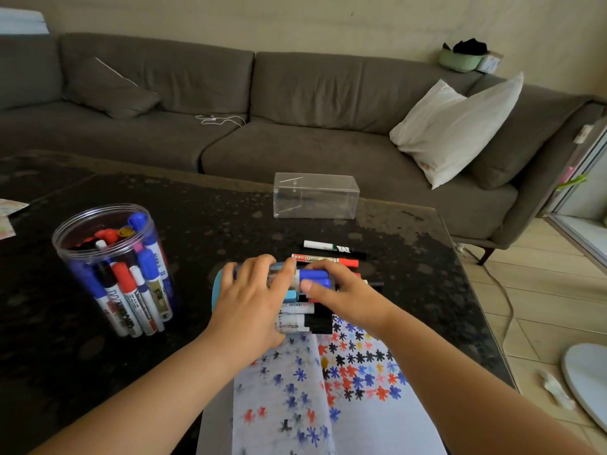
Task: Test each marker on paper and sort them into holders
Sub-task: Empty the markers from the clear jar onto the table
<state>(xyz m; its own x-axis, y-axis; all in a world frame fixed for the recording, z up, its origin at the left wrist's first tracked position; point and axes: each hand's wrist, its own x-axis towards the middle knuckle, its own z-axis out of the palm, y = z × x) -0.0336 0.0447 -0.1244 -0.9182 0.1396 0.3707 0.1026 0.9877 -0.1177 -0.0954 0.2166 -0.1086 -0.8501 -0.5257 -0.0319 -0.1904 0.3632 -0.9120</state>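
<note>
A clear round holder point(219, 292) with a light blue end lies on its side at the head of the paper point(358, 418), packed with markers point(303, 318). My left hand point(253, 300) lies over its top, fingers curved round it. Fingers and thumb of my right hand point(341, 292) pinch a blue-capped marker point(313, 276) at the holder's open end. The paper is covered in blue, red, black and orange star marks. Upright on the left, a second clear round holder point(75, 231) is full of blue, red and black markers. Beyond my hands lie loose markers: a white one point(323, 246) and a red one point(323, 258).
A clear rectangular box point(315, 195) stands near the far edge of the dark table point(213, 221). Behind it runs a grey sofa point(295, 139) with a white pillow point(456, 129). A cable point(505, 310) trails on the tiled floor to the right.
</note>
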